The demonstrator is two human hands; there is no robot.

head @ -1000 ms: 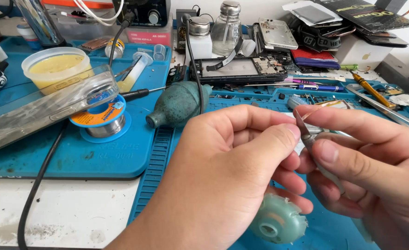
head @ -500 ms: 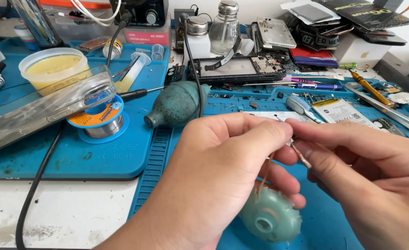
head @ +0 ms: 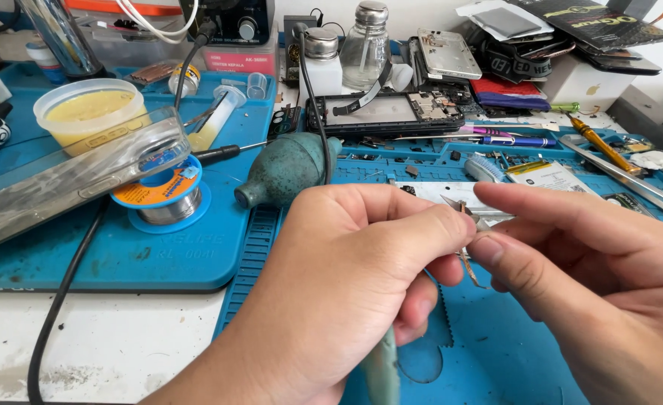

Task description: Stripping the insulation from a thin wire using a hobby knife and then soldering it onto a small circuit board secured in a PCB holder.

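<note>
A blue silicone work mat [head: 121, 255] is spreading across a crowded repair bench, its far edge lined with bottles, phone parts and pens. At its left, a clear phone case [head: 69, 176] is lying tilted over a tub of yellow paste [head: 91, 112] and a spool of solder wire [head: 163, 199], while a green rubber air blower [head: 286, 169] is resting on its side near the middle, with a dismantled phone [head: 380, 112] lying beyond it. In the foreground, the person's left hand [head: 346, 277] is curling into a loose fist, thumb and forefinger pinched together near the tip of a pair of fine metal tweezers [head: 466, 225]; a pale green handle [head: 382, 371] is sticking down out of that fist, though what it belongs to cannot be made out. The right hand [head: 594, 277] is reaching in from the right with fingers half extended, thumb and forefinger closing on the tweezers just beside the left fingertips, above the mat's near right part. Whether anything is sitting between the tweezer points is too small to tell. The tweezers are looking light, stiff and springy, with sharp, easily bent tips, so the flat middle of the shanks would likely be the safest place to grip.
</note>
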